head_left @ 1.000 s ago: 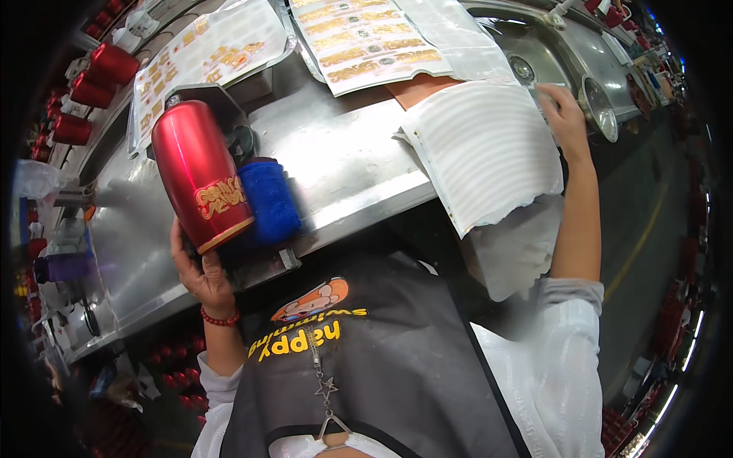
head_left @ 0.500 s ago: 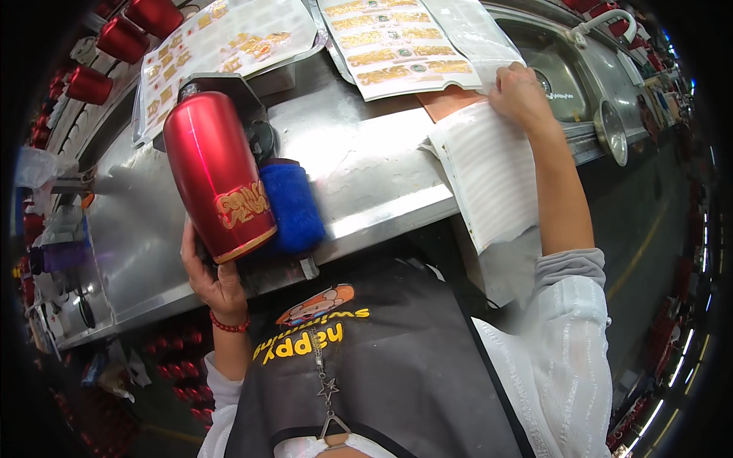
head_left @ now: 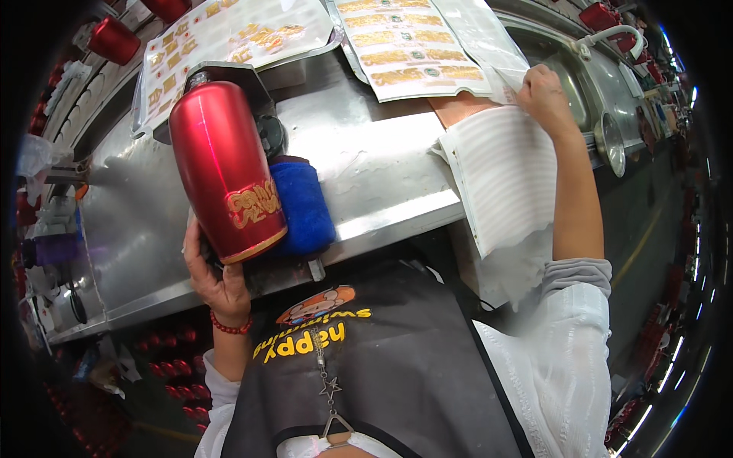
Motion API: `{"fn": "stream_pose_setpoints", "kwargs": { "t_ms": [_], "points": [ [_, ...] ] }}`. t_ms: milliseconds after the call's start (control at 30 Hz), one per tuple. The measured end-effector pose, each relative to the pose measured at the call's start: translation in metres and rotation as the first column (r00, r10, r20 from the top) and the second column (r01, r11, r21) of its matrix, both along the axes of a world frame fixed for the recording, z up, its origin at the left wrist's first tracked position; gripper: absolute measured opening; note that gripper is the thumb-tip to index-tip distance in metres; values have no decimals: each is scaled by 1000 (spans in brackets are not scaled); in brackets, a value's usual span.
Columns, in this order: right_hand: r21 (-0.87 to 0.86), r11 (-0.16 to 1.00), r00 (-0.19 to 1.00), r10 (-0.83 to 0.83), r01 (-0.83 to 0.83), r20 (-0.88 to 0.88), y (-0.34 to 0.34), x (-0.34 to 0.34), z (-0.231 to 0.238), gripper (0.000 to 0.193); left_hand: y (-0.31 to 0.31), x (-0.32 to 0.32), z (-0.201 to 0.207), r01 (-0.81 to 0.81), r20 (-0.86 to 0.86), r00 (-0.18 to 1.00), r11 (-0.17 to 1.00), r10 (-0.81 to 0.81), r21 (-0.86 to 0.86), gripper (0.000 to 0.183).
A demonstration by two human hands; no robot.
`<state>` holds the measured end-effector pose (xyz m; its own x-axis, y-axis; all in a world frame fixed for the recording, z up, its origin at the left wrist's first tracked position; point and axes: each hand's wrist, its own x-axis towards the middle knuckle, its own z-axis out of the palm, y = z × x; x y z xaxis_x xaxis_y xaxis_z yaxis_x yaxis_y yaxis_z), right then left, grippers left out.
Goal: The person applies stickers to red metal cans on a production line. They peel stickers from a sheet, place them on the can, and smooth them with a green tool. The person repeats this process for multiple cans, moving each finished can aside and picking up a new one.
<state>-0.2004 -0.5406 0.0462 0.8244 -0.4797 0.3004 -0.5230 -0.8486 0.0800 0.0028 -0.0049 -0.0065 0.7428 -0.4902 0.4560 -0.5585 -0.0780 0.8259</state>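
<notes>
A shiny red metal bottle (head_left: 214, 153) with gold raised lettering near its base leans in a dark metal holder (head_left: 240, 76) on the steel bench. My left hand (head_left: 217, 278) curls under its lower end, thumb near the gold-rimmed base and fingers partly hidden behind it. At the right, my right hand (head_left: 546, 99) is closed, fingertips pinching the edge of a translucent film sheet (head_left: 489, 46). That film lies beside a white decal sheet (head_left: 416, 57) with rows of gold designs. Below the hand hangs a stack of white sheets (head_left: 504, 168) over the bench edge.
A blue cloth roll (head_left: 303, 206) sits against the bottle. Behind stands a tray with another sheet of gold decals (head_left: 206, 49). To the right are a steel sink (head_left: 573, 84), a white tap (head_left: 618, 32) and a round metal strainer (head_left: 609, 143). Red bottles (head_left: 113, 40) stand far left.
My right hand has moved slightly right, and the film edge by its fingertips looks lifted. The left hand stays at the bottle's base. The whole view has shifted a little.
</notes>
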Motion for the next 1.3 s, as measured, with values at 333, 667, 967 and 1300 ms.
{"fn": "stream_pose_setpoints", "kwargs": {
  "t_ms": [333, 667, 967, 1300],
  "points": [
    [-457, 889, 985, 98, -21, 145, -157, 31, 84, 13, 2, 1, 1, -31, 43, 999, 998, 29, 49, 76],
    [-42, 996, 949, 58, -75, -310, -114, 105, -9, 48, 3, -2, 4, -63, 45, 997, 992, 59, 107, 81],
    [108, 994, 967, -53, 27, 249, -151, 95, 25, 24, 5, -2, 1, -49, 21, 999, 995, 47, 81, 81],
    [733, 478, 358, -656, -485, 665, -109, -92, 24, 32, -9, -7, 19, -101, 280, 956, 995, 93, 14, 78]
  ]
}}
